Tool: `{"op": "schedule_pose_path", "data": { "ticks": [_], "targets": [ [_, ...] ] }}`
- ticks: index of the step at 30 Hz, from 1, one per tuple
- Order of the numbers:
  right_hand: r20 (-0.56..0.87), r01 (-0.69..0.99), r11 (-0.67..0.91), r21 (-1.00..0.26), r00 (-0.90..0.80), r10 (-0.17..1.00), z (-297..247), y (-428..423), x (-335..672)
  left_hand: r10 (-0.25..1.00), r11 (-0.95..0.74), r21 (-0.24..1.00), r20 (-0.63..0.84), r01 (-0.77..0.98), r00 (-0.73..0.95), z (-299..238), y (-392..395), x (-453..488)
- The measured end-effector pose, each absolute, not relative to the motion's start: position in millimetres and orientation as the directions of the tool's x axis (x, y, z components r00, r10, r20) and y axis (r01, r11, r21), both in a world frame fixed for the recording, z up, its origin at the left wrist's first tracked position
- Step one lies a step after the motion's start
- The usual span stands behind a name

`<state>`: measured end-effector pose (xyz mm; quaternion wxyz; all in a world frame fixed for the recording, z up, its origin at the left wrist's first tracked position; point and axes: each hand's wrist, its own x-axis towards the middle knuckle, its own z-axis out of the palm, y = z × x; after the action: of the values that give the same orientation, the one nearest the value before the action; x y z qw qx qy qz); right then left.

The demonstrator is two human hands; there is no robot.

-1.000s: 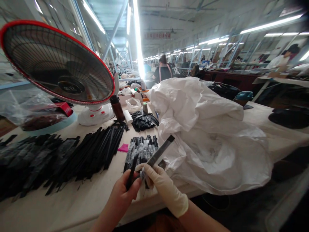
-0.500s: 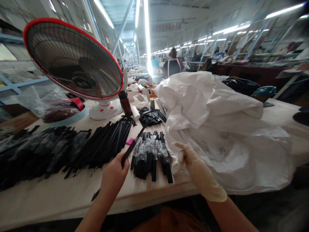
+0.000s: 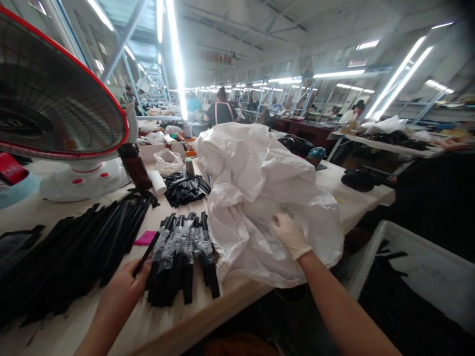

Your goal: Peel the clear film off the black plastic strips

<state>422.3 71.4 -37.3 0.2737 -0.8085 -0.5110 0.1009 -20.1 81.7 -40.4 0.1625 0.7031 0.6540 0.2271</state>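
My left hand (image 3: 124, 289), bare, is closed around one thin black strip (image 3: 146, 253) that points up and away, just left of a row of plastic-wrapped black strips (image 3: 183, 249) lying on the table (image 3: 122, 321). My right hand (image 3: 290, 233) wears a pale glove and rests on the big crumpled white plastic bag (image 3: 256, 198), fingers curled into its folds. What, if anything, those fingers grip besides the bag is hidden.
A long heap of loose black strips (image 3: 74, 247) fills the table's left. Behind stand a red-rimmed fan (image 3: 55, 106), a brown bottle (image 3: 135, 165), a white roll (image 3: 159, 182) and a small strip pile (image 3: 185, 188). A white bin (image 3: 419, 272) sits low right. People work far back.
My right hand laid the wrapped strip down on the row and moved right onto the white bag. The left hand kept its black strip. The view swung to the right.
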Motion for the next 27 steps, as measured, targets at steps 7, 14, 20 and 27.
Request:
{"op": "schedule_pose_path", "data": {
  "ticks": [7,14,20,27],
  "targets": [
    [-0.007,0.778,-0.46,-0.428,0.506,0.862,-50.6,96.5,408.3,0.995,-0.045,0.658,0.098,0.752,-0.026,-10.5,53.8,-5.2],
    [-0.115,0.481,-0.355,-0.802,0.458,0.882,-9.5,109.2,435.7,0.995,-0.095,0.74,0.099,0.666,0.032,7.5,52.2,14.1],
    [-0.196,-0.138,-0.152,-0.979,0.414,0.889,11.0,106.1,408.2,0.972,-0.07,0.885,-0.043,0.46,0.232,39.6,53.3,80.4],
    [-0.198,-0.561,-0.038,-0.827,0.229,0.953,0.3,59.5,328.0,0.834,0.388,0.921,-0.364,0.028,0.415,28.2,67.9,173.8]
  ]
}}
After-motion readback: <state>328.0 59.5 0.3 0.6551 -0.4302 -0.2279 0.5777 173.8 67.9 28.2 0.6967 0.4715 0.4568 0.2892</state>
